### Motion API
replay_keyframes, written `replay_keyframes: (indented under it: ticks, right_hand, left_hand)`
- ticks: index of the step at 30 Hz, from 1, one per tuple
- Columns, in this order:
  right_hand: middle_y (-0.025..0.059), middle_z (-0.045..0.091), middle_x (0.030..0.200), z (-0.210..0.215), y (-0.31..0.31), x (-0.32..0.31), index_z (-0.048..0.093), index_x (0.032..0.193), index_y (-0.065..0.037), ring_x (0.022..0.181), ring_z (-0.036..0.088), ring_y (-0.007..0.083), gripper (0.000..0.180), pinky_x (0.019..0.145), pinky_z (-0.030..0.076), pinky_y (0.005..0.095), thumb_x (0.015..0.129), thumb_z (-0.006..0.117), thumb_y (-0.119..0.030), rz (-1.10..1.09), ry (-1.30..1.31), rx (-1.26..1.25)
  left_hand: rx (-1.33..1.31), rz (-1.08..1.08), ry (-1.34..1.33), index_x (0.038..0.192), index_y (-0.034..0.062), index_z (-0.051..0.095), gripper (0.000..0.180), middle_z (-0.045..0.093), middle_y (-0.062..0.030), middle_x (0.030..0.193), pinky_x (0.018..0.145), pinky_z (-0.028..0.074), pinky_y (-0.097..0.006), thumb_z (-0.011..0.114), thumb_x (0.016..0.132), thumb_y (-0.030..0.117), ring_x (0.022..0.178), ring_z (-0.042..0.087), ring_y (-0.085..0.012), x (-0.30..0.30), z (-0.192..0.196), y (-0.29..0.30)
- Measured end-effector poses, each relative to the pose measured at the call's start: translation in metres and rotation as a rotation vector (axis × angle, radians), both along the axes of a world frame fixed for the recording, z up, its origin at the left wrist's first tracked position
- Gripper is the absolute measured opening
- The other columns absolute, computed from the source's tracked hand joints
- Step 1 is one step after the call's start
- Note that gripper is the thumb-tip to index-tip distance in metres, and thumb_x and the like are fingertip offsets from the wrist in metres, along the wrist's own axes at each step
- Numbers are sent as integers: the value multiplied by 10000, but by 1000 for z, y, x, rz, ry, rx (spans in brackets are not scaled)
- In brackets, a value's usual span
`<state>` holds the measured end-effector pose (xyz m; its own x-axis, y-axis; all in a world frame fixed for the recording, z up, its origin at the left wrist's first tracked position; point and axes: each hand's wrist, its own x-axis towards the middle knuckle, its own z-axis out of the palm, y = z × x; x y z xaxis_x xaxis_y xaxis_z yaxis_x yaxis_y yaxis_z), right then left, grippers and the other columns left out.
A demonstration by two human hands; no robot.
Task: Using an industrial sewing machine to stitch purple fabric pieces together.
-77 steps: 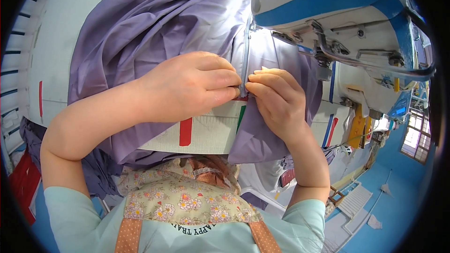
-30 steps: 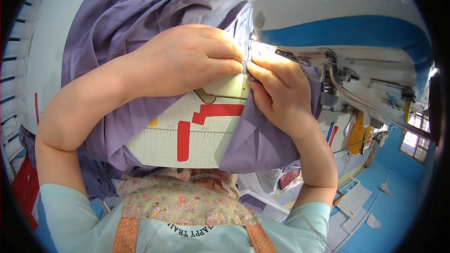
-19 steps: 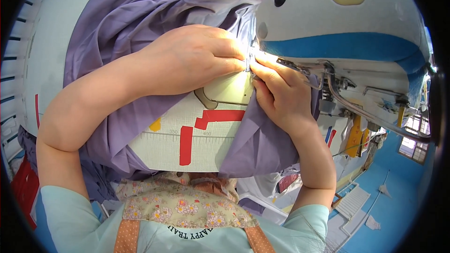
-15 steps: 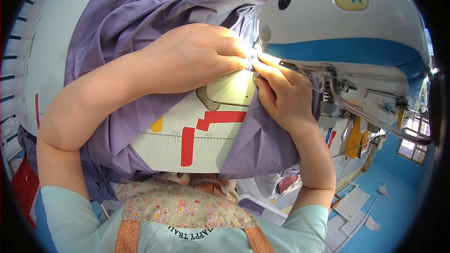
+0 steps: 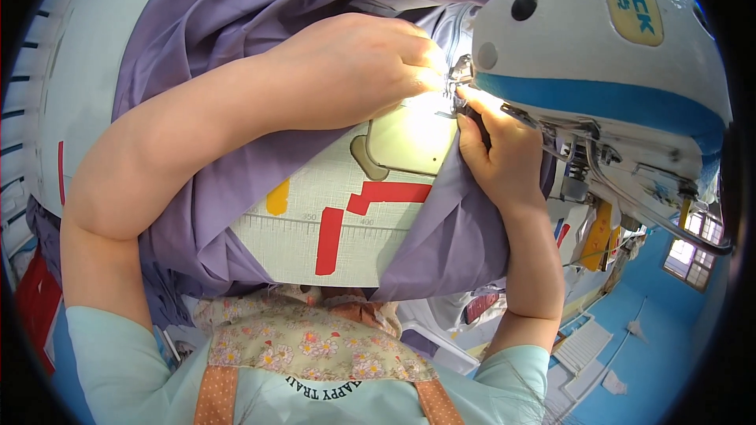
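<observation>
A large lilac cloth [image 5: 260,24] is spread over the white sewing table [image 5: 87,71] and hangs off its near edge. My left hand [image 5: 354,67] lies on the cloth, its fingertips pinching the fabric edge right at the presser foot [image 5: 459,79]. Opposite it, my right hand [image 5: 496,153] grips the same edge from the right, under the head of the white and blue sewing machine [image 5: 606,71]. Under the machine's lamp the metal needle plate [image 5: 409,138] glares bright. The needle itself is hidden behind my fingers.
Red and yellow tape marks [image 5: 346,212] and a printed ruler line run across the bare table front. A flowered apron [image 5: 307,342] covers my chest. At the lower right lie a blue floor [image 5: 630,346] and another workstation; a window [image 5: 693,256] sits far right.
The view has shifted, so the machine head now fills the upper right. Both hands have kept their pinch on the cloth edge and carried it up to the presser foot.
</observation>
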<state>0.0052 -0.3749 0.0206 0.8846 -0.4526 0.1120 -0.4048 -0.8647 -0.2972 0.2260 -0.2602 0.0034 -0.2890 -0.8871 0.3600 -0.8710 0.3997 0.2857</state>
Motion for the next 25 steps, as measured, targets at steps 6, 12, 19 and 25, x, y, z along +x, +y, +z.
replay_keyframes:
  ticks: [6, 12, 19, 25]
  right_hand:
    - [190, 719, 969, 1, 0, 0, 718, 1155, -54, 838, 700, 312, 310, 770, 523, 346, 855, 653, -105, -15, 35, -48]
    - [193, 720, 1005, 7, 2, -1, 711, 1165, -51, 888, 708, 302, 319, 816, 519, 342, 854, 656, -96, -56, 94, 12]
    - [191, 713, 1129, 7, 2, -1, 707, 1146, -22, 1057, 687, 307, 310, 949, 487, 344, 843, 663, -66, -45, 28, 59]
    - [196, 706, 1163, 13, 2, -2, 703, 1157, -26, 1102, 678, 287, 325, 991, 467, 332, 838, 683, -82, -61, -24, 148]
  left_hand:
    - [-22, 5, 27, 1059, 76, 696, 275, 677, -57, 1074, 898, 544, -367, 667, 785, 75, 1085, 646, -258, 0, -1, -1]
    - [-27, -16, 103, 1050, 70, 705, 234, 684, -74, 1072, 902, 544, -370, 653, 822, 91, 1075, 654, -267, -2, -3, 3]
    - [-215, 94, 133, 784, 41, 669, 49, 626, -85, 914, 786, 546, -355, 651, 767, 83, 926, 649, -250, -8, -14, -3]
    - [-23, 167, -76, 854, 36, 694, 89, 625, -98, 977, 829, 546, -346, 667, 778, 74, 956, 659, -288, -7, -3, -19]
